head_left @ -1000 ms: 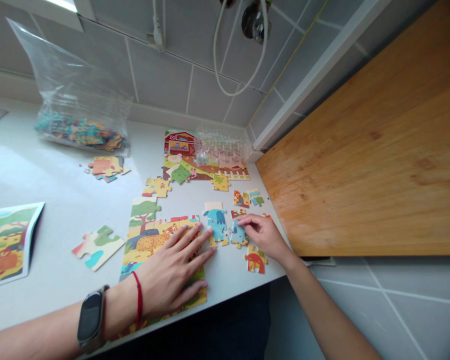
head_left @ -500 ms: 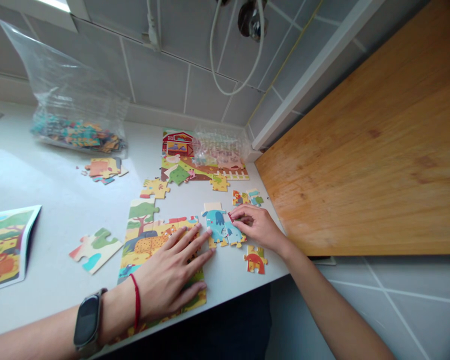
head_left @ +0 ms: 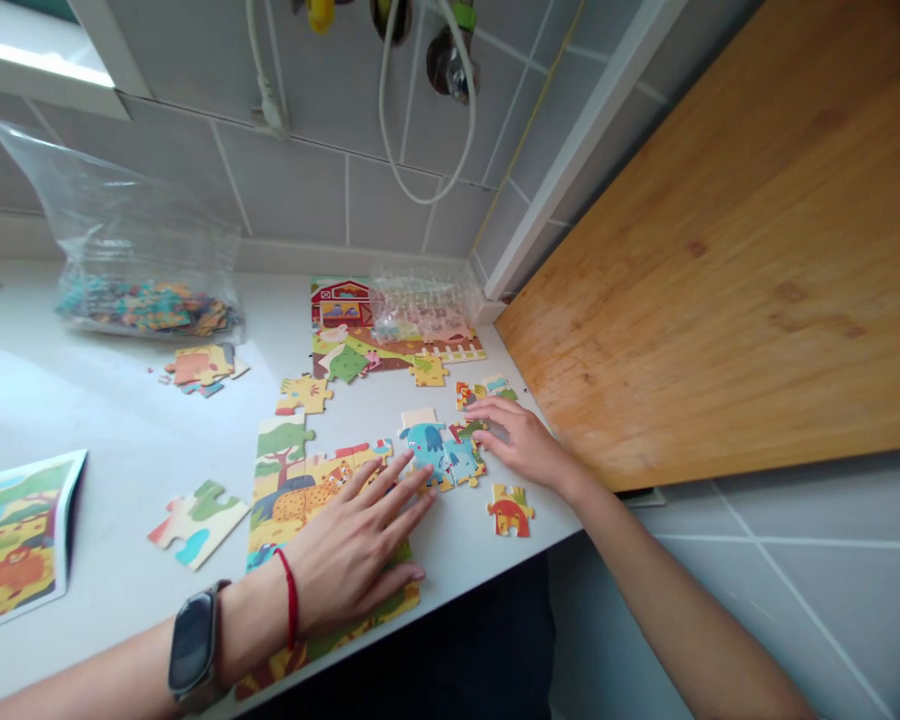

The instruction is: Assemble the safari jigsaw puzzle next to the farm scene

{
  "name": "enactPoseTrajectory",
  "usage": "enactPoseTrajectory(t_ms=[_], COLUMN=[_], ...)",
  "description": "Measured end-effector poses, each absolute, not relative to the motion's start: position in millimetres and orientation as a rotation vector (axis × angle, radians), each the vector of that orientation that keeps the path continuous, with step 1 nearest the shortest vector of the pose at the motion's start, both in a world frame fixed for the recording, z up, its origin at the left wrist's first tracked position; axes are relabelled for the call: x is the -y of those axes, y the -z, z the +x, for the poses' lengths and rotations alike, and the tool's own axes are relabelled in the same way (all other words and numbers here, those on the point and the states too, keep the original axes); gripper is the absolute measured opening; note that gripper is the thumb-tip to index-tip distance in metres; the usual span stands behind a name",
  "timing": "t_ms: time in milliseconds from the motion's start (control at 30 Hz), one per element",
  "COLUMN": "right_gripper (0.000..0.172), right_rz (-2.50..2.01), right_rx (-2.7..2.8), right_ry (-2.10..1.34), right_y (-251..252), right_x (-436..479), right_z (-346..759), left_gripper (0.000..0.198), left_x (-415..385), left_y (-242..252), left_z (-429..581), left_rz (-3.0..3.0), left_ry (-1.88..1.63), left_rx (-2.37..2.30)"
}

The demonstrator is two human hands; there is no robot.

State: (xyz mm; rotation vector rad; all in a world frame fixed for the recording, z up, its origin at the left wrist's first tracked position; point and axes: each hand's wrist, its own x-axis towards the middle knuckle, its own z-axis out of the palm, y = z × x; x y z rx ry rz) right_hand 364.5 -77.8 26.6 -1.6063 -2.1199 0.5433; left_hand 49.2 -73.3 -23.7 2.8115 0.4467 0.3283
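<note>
My left hand lies flat with fingers spread over a partly joined jigsaw puzzle showing a tree and spotted cats; its fingertips reach the blue elephant pieces. My right hand is just right of those pieces, thumb and fingers apart around a red-and-green puzzle piece. That piece lies against the top right of the elephant pieces; whether it is locked in is unclear. An orange lion piece sits below my right hand. More small pieces lie just beyond it.
A clear bag of pieces stands at the back left, near a small pile. A barn picture lies under clear plastic wrap. A picture card and loose piece are left. A wooden panel borders the right.
My right fingers have parted from their pinch, and the red-and-green piece now lies beside the elephant pieces. My left hand stays spread on the puzzle. The camera view has shifted slightly.
</note>
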Motion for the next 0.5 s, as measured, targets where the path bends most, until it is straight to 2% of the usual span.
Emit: enactPoseTrajectory(t_ms=[100,167,367,500], right_gripper=[0.05,0.057,0.041,0.038], right_rz=[-1.578,-1.578,-1.577,-1.483], right_rx=[2.387,2.485,2.576,2.545], right_ry=[-0.609,-0.6,-0.428,-0.354], right_y=[-32.9,-34.2,-27.2,-21.9], right_x=[78.9,78.2,71.1,74.1], right_z=[379.5,385.1,394.5,399.6], left_gripper=[0.07,0.073,0.064,0.064], left_x=[67.5,63.7,56.6,55.6], left_y=[21.5,21.8,30.6,35.0], left_z=[62.1,70.9,79.8,76.4], left_rz=[2.82,2.823,2.826,2.778], left_ry=[-0.211,-0.178,-0.37,-0.452], left_rx=[-0.372,-0.347,-0.301,-0.269])
